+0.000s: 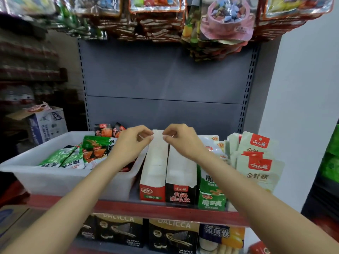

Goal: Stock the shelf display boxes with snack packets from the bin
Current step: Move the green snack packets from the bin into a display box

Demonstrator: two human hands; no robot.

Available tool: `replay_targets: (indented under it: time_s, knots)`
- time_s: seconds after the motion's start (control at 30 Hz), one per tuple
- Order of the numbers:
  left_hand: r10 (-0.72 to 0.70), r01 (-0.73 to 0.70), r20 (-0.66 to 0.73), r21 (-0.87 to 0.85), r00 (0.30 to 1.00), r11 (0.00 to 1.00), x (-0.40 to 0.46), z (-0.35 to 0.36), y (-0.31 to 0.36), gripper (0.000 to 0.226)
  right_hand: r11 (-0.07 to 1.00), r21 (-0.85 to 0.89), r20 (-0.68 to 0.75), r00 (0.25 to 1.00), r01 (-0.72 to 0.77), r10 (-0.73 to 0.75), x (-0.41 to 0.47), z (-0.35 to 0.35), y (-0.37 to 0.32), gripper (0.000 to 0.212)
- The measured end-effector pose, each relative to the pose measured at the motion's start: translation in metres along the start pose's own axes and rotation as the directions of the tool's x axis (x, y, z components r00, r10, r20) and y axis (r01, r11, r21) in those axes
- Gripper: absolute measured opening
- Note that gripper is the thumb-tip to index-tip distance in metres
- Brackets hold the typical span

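Blurred hanging bags (227, 21) overhead, prints unreadable; bin's (55, 178) near corner hidden behind left forearm. Hard to tell what fills the two white-topped display boxes, their interiors washed out. Left hand (131, 143) and right hand (180, 140) meeting at the far end of the red-fronted box (153, 169), fingertips curled and pinching its white back flap (157, 134) from both sides. Long axis of box running away from the fingers toward the shelf edge, printed front facing outward. Black-fronted box (180, 180) just right of it, under right wrist. Green snack packets (73, 156) lying flat in bin, left of the left fingers.
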State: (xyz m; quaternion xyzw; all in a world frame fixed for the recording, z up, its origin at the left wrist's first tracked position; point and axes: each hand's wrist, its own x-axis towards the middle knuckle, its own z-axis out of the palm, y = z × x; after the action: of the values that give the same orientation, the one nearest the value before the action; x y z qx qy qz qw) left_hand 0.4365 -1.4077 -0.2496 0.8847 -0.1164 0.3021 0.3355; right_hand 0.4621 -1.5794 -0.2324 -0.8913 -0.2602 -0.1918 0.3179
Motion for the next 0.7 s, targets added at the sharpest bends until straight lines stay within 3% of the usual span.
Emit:
replay_targets:
  time_s: [0.13,0.27,0.47,0.6,0.7]
  knots:
    - [-0.200,0.205,-0.064,0.068,0.978,0.976,-0.006,-0.035,-0.060,0.008,0.995,0.074,0.160,0.985,-0.073,0.060,0.027,0.061,-0.027,0.033]
    - [-0.377,0.376,-0.016,0.123,0.926,0.918,0.002,-0.061,-0.128,0.025,0.983,0.089,0.284,0.950,-0.163,0.132,0.061,0.108,-0.044,0.044]
    - [-0.382,0.317,0.170,0.314,0.909,0.895,0.036,-0.064,-0.177,0.059,0.993,0.004,0.391,0.914,-0.114,0.104,0.117,0.160,-0.040,0.056]
    - [-0.383,0.247,0.281,0.418,0.880,0.874,0.057,-0.055,-0.197,0.066,0.990,0.054,0.442,0.892,-0.130,0.093,0.143,0.185,-0.031,0.054]
    - [-0.413,0.213,0.276,0.545,0.868,0.811,0.063,-0.051,-0.209,0.064,0.996,-0.042,0.440,0.894,-0.077,0.087,0.159,0.199,-0.023,0.039]
